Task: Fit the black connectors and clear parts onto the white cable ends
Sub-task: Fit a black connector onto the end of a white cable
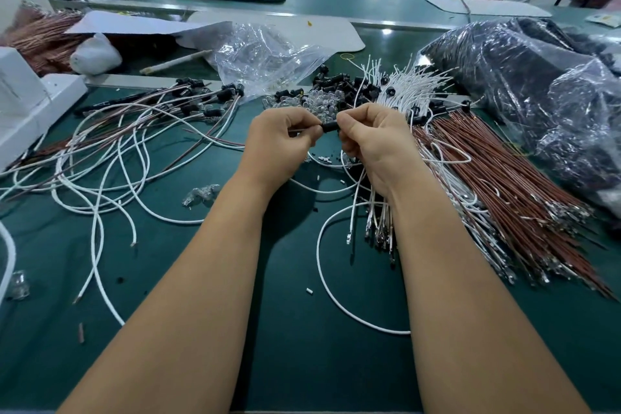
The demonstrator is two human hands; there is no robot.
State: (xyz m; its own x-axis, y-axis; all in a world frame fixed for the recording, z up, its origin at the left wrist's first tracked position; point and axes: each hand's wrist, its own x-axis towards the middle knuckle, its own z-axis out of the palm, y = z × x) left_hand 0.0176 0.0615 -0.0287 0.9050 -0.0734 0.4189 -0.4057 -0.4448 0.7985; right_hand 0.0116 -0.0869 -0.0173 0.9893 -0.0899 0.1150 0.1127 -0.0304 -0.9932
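- The left hand [280, 141] has its fingers curled in, thumb and forefinger pinching the left end of a black connector [329, 127]; a thin dark stub shows just under the fingertips.
- The right hand [373, 141] is curled the same way, its fingertips pinching the connector's right end; the two hands nearly touch across it.
- The connector is held level between the hands, above the green mat [208, 279] and just in front of the loose parts.
- Whether a clear part is in either hand cannot be told.
- One white cable [327, 286] loops on the mat beside the right forearm; where its upper end goes is hidden behind the arm.
- One heap of black connectors [349, 84] and one heap of clear parts [312, 102] lie just beyond the hands, touching each other; too many pieces to count.
- One fan of white cables [410, 84] lies behind the right hand, and one bundle of brown cables [504, 185] to its right.
- A tangle of cables with fitted ends [134, 131] lies to the left.
- Two plastic bags: a clear bag [265, 54] at centre back and a dark-filled bag [537, 84] at the right.
- A few small white sleeve bits [309, 290] are scattered on the mat.
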